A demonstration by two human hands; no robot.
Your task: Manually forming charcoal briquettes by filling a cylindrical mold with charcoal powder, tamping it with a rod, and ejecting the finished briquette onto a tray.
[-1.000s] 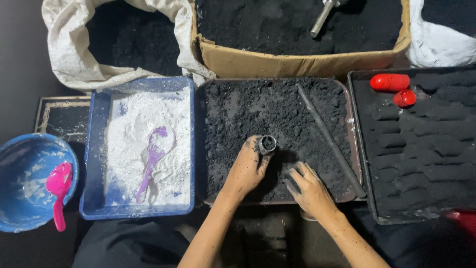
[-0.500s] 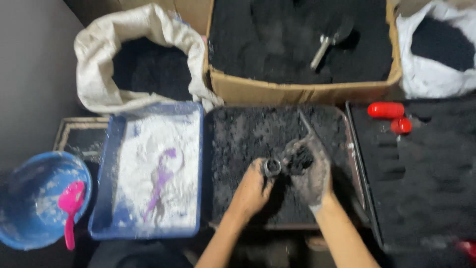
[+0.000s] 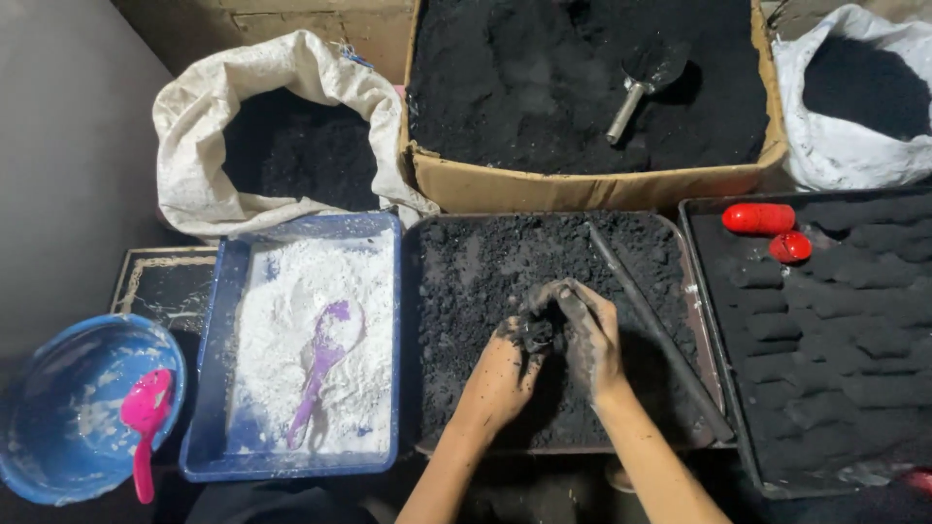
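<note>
My left hand (image 3: 497, 376) grips a small dark tube (image 3: 533, 336), mostly hidden under black powder, over the middle tray (image 3: 701, 320) of black powder. My right hand (image 3: 587, 340) is cupped against the tube's top with its fingers curled around a clump of the powder. Both hands are smeared black and touch each other. A long dark rod (image 3: 652, 328) lies slanted across the tray just right of my right hand.
A blue tray (image 3: 291, 468) of white powder with a purple spoon (image 3: 320, 364) lies left. A blue bowl (image 3: 58, 388) holds a pink spoon (image 3: 144, 419). Behind stand a cardboard box (image 3: 582, 189) with a metal scoop (image 3: 641, 82) and two sacks (image 3: 194, 146) (image 3: 845, 146). The right tray (image 3: 825, 340) holds black lumps and red pieces (image 3: 757, 218).
My right hand lifted off the powder bed, carried a clump over to the tube and now covers its top. The open rim of the tube is no longer visible.
</note>
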